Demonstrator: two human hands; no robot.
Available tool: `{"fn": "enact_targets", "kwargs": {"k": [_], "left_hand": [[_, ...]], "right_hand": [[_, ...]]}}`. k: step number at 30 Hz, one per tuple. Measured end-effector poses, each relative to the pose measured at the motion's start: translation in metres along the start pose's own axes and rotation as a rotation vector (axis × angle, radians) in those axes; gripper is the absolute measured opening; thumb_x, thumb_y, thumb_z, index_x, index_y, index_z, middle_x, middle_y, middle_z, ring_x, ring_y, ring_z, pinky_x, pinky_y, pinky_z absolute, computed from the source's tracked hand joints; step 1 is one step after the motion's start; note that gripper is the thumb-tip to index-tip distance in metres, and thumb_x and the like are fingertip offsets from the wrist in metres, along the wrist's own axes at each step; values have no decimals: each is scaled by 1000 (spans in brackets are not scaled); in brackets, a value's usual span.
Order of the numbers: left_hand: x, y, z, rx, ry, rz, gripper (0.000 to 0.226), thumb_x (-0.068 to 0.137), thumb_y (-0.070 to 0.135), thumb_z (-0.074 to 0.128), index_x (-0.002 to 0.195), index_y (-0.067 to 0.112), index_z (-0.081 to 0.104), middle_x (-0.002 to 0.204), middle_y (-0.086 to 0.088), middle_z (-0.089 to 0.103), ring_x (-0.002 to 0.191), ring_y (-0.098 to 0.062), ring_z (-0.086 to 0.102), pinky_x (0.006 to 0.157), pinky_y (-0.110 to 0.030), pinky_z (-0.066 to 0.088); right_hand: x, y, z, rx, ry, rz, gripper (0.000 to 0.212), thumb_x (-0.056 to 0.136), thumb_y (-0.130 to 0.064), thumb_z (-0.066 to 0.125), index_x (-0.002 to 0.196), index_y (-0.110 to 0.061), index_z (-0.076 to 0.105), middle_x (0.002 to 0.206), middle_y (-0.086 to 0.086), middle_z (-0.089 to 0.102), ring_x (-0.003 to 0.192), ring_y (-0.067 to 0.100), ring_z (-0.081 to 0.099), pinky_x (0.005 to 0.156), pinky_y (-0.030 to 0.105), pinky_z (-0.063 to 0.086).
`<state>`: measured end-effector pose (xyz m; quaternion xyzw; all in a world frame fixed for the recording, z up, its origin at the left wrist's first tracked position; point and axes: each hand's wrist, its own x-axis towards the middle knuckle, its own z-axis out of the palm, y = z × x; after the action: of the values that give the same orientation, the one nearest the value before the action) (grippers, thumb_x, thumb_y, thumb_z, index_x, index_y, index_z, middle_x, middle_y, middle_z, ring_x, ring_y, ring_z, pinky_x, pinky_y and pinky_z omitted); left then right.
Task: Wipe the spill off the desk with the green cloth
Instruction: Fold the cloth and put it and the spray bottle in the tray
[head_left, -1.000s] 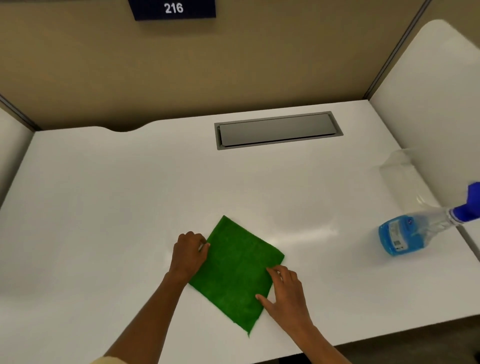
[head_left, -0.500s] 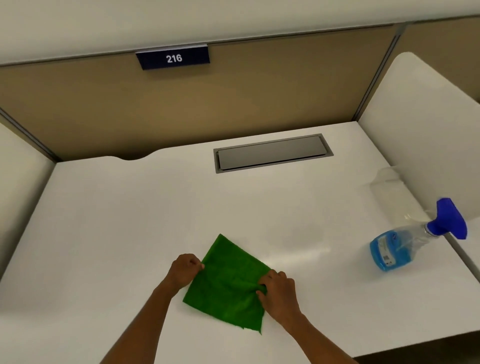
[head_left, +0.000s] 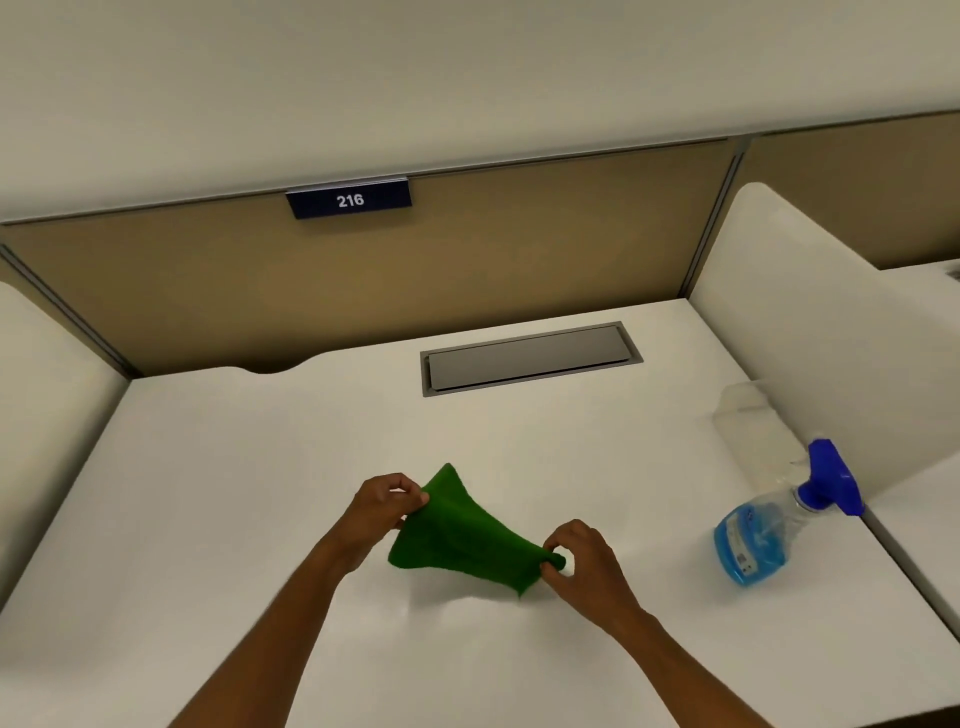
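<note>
The green cloth (head_left: 462, 535) hangs stretched between both hands, lifted a little above the white desk (head_left: 260, 493), with its shadow below it. My left hand (head_left: 384, 506) pinches its left edge. My right hand (head_left: 582, 558) pinches its right corner. The cloth sags in the middle. No spill shows clearly on the desk surface.
A spray bottle (head_left: 763, 530) with blue liquid and a blue trigger head lies tilted at the right edge, against a white side divider (head_left: 810, 332). A grey cable hatch (head_left: 530, 357) is set into the desk at the back. A tan partition (head_left: 156, 291) closes the rear.
The cloth lay flat on the desk under both hands; both hands gathered its edges and lifted it off the surface. The camera tilted upward.
</note>
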<state>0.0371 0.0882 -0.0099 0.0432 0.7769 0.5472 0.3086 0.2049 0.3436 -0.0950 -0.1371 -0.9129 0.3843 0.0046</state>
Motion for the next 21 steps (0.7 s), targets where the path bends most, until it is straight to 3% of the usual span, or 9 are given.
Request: {"fn": "enact_targets", "kwargs": {"k": [5, 7, 10, 14, 17, 21], "left_hand": [[3, 64, 25, 96, -28, 138, 9, 92, 19, 69, 94, 11, 65, 78, -1, 76, 76, -11, 71, 66, -20, 53], [3, 88, 35, 123, -62, 182, 14, 91, 22, 70, 102, 17, 62, 84, -4, 78, 83, -19, 75, 68, -22, 57], [2, 121, 50, 175, -113, 243, 23, 89, 21, 72, 109, 22, 59, 87, -2, 78, 88, -20, 75, 70, -26, 60], [-1, 155, 74, 251, -156, 320, 25, 88, 18, 73, 109, 20, 59, 86, -2, 78, 86, -22, 75, 74, -31, 62], [0, 175, 92, 261, -181, 366, 25, 88, 17, 73, 108, 20, 59, 85, -5, 78, 85, -25, 75, 75, -34, 62], [3, 196, 110, 227, -200, 439, 26, 89, 16, 73, 111, 16, 58, 83, -9, 77, 84, -27, 75, 78, -36, 62]], "right_hand": [[-1, 0, -16, 151, 86, -7, 23, 81, -21, 74, 100, -23, 61, 106, -9, 58, 104, 10, 57, 90, 20, 49], [-1, -4, -25, 245, 83, 0, 36, 81, -27, 75, 110, -32, 55, 115, -17, 55, 112, -2, 52, 95, 14, 45], [3, -17, -40, 321, 54, 2, 61, 77, -46, 76, 127, -43, 43, 126, -33, 46, 119, -13, 43, 91, 2, 37], [17, -37, -68, 394, 81, -54, 75, 74, -54, 76, 139, -45, 38, 129, -35, 48, 121, -16, 43, 85, 0, 39], [31, -51, -91, 405, 62, -70, 71, 77, -51, 76, 138, -41, 41, 123, -31, 50, 113, -9, 50, 84, 4, 43], [45, -56, -118, 337, 54, -65, 38, 86, -44, 68, 119, -32, 53, 106, -17, 60, 95, 6, 59, 81, 17, 51]]}}
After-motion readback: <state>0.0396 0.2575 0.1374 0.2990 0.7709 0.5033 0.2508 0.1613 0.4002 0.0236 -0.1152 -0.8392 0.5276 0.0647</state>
